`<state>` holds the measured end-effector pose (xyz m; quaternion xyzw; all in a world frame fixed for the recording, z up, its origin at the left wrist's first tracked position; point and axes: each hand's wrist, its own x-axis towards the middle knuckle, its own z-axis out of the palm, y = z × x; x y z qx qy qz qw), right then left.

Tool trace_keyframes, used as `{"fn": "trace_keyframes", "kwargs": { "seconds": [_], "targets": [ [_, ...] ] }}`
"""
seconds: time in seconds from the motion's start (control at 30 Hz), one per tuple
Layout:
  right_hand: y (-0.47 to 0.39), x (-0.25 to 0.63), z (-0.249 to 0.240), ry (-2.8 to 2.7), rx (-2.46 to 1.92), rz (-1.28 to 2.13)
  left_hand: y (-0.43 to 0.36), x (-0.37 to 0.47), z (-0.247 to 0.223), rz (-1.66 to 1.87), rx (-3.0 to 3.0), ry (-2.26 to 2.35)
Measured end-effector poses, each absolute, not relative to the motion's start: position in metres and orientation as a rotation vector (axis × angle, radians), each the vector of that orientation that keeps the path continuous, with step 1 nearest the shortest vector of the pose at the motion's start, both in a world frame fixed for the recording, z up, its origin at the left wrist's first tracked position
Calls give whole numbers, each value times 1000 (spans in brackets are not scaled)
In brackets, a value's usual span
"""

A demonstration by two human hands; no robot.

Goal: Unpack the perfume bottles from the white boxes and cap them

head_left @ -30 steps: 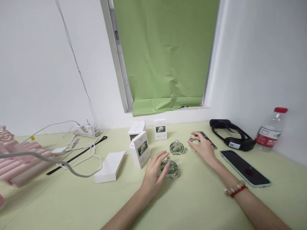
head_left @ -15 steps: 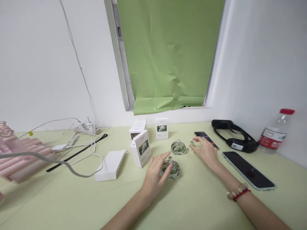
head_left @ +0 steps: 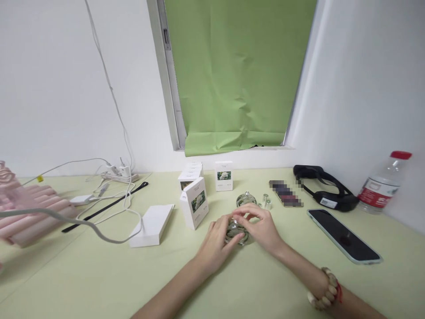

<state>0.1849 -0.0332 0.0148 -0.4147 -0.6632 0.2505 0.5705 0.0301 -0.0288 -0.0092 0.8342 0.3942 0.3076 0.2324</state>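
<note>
A round, flattened glass perfume bottle (head_left: 236, 234) with a green inside stands upright on the table, partly covered by my fingers. My left hand (head_left: 215, 241) is wrapped round its left side, thumb across the front. Over its top, my right hand (head_left: 264, 228) has thumb and index finger pinched at the silver neck; whether a small part sits between them is hidden. Just behind stands a second perfume bottle (head_left: 246, 199) of the same shape, its lower part covered by my right hand. Several small clear cylindrical caps (head_left: 266, 203) are to its right.
White boxes with a flower picture (head_left: 198, 206) stand behind left, another box (head_left: 224, 176) further back. A white tray-like box (head_left: 152, 225), cables (head_left: 128, 208) and pink rolls (head_left: 40, 215) lie left. Phones (head_left: 343, 235), a black headset (head_left: 327, 190) and a water bottle (head_left: 380, 186) are right.
My right hand has moved left and nearer, from the small clear caps to the top of the near perfume bottle. My left hand has stayed round that bottle.
</note>
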Motion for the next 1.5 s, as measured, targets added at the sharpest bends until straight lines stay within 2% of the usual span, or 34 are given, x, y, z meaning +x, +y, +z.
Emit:
{"fn": "trace_keyframes", "kwargs": {
  "seconds": [0.13,0.4,0.73,0.87,1.1,1.37,1.5],
  "targets": [
    [-18,210,23,-1364,-1098,707,-29,27,-11,808,2256,1198],
    [14,258,0,-1690,-1403,294,-23,34,-16,667,2322,1290],
    [16,262,-13,-1809,-1691,363,5,63,-23,731,2395,1336],
    [18,262,-16,-1825,-1780,232,21,75,-26,792,2376,1321],
    [22,264,-21,-1899,-1731,59,30,78,-25,808,2310,1286],
    [22,268,-20,-1831,-1624,213,31,79,-28,883,2303,1334],
    [16,266,-14,-1728,-1705,113,29,80,-31,921,2357,1354]
  ]
}}
